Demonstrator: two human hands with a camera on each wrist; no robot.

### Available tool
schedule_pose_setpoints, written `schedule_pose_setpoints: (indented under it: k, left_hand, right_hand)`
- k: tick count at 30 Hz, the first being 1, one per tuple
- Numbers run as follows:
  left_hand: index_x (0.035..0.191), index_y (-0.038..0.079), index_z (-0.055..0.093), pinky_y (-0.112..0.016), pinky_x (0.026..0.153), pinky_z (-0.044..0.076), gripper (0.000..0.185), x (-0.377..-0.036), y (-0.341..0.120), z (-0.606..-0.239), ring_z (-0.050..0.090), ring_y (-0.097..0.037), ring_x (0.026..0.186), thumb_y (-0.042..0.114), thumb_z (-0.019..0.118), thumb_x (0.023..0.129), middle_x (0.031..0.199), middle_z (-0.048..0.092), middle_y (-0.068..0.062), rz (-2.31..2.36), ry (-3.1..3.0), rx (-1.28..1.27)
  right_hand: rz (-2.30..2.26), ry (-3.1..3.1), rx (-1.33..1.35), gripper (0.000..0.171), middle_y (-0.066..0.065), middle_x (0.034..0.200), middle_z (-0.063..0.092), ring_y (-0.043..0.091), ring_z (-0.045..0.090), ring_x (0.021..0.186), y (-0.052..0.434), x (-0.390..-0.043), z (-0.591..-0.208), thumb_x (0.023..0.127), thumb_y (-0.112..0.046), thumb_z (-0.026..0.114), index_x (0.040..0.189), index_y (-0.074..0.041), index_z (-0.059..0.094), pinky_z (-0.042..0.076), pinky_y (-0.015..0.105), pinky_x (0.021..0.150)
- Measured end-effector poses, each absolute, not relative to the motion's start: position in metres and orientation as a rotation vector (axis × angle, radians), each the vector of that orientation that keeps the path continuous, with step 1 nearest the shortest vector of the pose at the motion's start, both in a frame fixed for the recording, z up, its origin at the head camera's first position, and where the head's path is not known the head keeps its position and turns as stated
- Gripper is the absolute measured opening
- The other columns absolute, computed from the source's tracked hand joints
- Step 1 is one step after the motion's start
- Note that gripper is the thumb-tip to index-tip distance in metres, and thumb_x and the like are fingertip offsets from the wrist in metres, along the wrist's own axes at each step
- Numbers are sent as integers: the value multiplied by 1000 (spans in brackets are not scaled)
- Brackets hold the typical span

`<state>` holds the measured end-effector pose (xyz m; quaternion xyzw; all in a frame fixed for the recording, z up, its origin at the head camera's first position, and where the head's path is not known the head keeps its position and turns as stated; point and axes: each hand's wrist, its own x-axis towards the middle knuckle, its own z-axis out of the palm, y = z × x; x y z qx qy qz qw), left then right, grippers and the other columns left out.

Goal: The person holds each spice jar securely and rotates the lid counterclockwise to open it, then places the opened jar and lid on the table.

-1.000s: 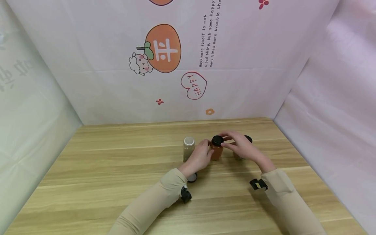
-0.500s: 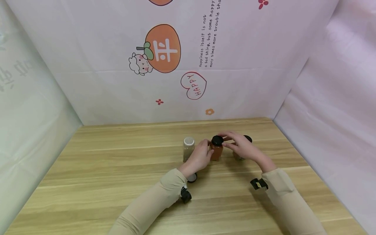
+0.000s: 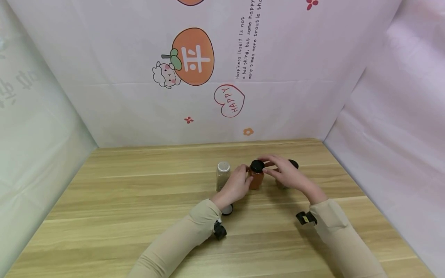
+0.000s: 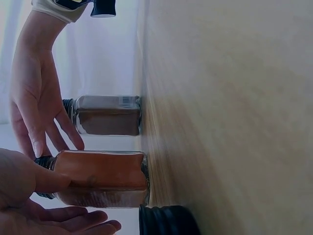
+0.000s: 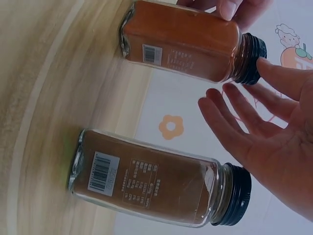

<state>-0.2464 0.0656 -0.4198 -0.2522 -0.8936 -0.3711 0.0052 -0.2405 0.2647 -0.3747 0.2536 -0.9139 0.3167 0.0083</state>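
- Nearest are two tan sleeves, the left sleeve (image 3: 174, 243) and the right sleeve (image 3: 347, 243), reaching over the wooden worktop (image 3: 104, 212).
- A small black thing sits on each wrist, one on the left wrist (image 3: 219, 230) and one on the right wrist (image 3: 306, 218).
- A loose cap (image 3: 227, 209) lies on the worktop, partly under the left wrist, with its pale inside facing up.
- A bit farther, the left hand (image 3: 236, 184) holds the red jar (image 3: 256, 180) from its left side. Its fingers are bent around the glass, with the thumb on the near side.
- The red jar is full of orange-red powder. It stands straight up on the worktop, between the two hands, with its black cap (image 3: 257, 166) on top.
- The right hand (image 3: 286, 173) pinches that black cap between thumb and finger, and its other fingers hang loose.
- Left of the red jar stands a pale jar (image 3: 223, 177) with a white top, partly behind the left hand.
- Right of the red jar stands a brown jar (image 5: 146, 178) with a black lid (image 5: 235, 195), partly hidden by the right hand.
- Farthest is a white cloth wall (image 3: 139, 116) with an orange fruit (image 3: 194, 58), a little sheep (image 3: 165, 76), a red heart (image 3: 229, 101) and some flowers.
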Motion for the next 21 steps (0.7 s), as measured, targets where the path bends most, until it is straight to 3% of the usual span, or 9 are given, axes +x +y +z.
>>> schedule_pose_setpoints:
  k: [5, 21]
  left_hand:
    - [127, -3, 47, -34, 89, 51, 34, -246, 66, -419, 57, -25, 113, 17, 50, 99, 125, 56, -18, -1144, -2811, -779]
    - [127, -4, 47, -35, 91, 50, 35, -246, 66, -420, 56, -25, 115, 15, 51, 98, 125, 56, -18, -1157, -2800, -775]
  right_hand:
    - [1008, -2849, 695, 47, 18, 137, 50, 38, 56, 116, 264, -240, -378, 97, -25, 55, 139, -7, 44, 49, 50, 91]
    - [1062, -2791, 420, 56, 18, 121, 58, 38, 60, 110, 251, -235, -382, 87, -39, 67, 125, -2, 51, 52, 48, 87]
